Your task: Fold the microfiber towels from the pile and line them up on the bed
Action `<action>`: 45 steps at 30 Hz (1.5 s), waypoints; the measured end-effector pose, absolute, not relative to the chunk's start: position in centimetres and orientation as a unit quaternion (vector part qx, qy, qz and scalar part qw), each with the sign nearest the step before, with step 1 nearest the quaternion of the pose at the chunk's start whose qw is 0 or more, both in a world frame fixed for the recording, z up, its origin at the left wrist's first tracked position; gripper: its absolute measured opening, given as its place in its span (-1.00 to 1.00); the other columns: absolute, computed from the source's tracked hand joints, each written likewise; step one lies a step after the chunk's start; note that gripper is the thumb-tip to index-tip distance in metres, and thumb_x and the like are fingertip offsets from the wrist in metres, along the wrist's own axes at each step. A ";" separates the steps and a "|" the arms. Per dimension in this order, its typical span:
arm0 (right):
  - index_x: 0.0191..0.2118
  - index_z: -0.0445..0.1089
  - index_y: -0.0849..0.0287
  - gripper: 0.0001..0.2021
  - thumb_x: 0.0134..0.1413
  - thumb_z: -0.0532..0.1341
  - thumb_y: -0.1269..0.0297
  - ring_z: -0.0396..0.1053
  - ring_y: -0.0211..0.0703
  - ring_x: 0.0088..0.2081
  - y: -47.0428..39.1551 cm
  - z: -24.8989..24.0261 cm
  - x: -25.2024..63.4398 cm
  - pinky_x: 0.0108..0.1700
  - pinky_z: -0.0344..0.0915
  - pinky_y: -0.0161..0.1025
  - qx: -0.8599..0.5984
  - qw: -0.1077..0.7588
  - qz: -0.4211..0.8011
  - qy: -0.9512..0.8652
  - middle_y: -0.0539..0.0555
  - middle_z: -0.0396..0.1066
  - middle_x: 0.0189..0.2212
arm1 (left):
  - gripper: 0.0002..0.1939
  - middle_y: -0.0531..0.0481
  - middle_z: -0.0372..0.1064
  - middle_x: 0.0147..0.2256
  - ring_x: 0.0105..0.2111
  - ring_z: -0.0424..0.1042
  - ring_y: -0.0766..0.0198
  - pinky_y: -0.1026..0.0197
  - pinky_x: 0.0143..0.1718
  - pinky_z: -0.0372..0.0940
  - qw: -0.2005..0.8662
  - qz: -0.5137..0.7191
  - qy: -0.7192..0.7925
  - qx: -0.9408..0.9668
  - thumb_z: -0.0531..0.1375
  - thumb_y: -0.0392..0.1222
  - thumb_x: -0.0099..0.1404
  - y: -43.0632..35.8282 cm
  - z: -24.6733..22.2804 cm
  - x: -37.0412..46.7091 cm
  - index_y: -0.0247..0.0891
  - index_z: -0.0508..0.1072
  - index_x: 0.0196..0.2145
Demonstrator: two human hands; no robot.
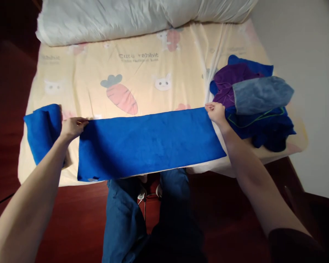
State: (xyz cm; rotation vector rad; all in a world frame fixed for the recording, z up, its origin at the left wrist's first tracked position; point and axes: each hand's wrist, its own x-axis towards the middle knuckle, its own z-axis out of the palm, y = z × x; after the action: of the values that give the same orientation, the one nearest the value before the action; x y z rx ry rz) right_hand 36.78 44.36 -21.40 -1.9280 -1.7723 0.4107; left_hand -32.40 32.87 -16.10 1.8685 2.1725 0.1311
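Observation:
A blue cloth lies flat as a long rectangle along the near edge of the bed. My left hand pinches its far left corner between thumb and fingers. At the far right corner, my right hand is closed on the same cloth. A folded blue cloth rests just left of my left hand. Beyond my right hand is a heap of clothes, with a purple piece, a grey-blue piece and a dark blue piece with a green line.
The bed's yellow printed sheet shows carrots and white animal faces. A rolled white quilt spans the far side. At the right stands a pale wall. My legs are below the near edge, over a dark red floor.

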 end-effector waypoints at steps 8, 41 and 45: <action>-0.18 0.57 0.23 -0.76 0.16 0.17 0.31 0.50 0.16 -0.10 45.6 -19.6 36.6 0.08 0.38 0.07 -0.719 0.258 0.085 -0.640 0.26 0.55 -0.22 | -0.61 0.05 0.40 -0.62 -0.22 0.47 0.16 -0.27 0.29 0.03 0.091 0.143 0.845 0.507 0.16 -0.05 0.27 35.1 -14.6 -33.3 -0.41 0.61 -0.17; 0.42 0.09 0.40 -0.34 0.43 -0.19 0.05 -0.16 0.11 0.49 17.0 -21.9 37.4 0.45 -0.15 0.25 -0.729 0.152 0.060 -0.665 0.35 -0.01 0.44 | -0.24 -0.43 -0.24 0.46 0.47 -0.29 -0.18 -0.30 0.43 -0.22 0.095 0.216 0.776 0.585 -0.10 0.11 0.49 3.5 -19.9 -21.0 -0.54 0.05 0.42; 0.37 0.19 0.36 -0.35 0.42 -0.17 0.02 -0.09 0.11 0.48 7.8 -21.5 33.1 0.43 0.02 0.18 -0.757 0.287 0.072 -0.582 0.39 0.09 0.40 | -0.28 -0.39 -0.03 0.41 0.44 -0.09 -0.15 -0.24 0.41 -0.02 0.165 0.265 0.808 0.500 -0.01 0.09 0.46 -6.5 -19.5 -14.3 -0.42 0.08 0.42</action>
State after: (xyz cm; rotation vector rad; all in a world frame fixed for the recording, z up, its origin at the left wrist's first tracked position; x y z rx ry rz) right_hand 33.12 7.79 -21.51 -2.0241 -1.5554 0.1921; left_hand -14.32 -6.50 -19.47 1.4255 2.3021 0.7540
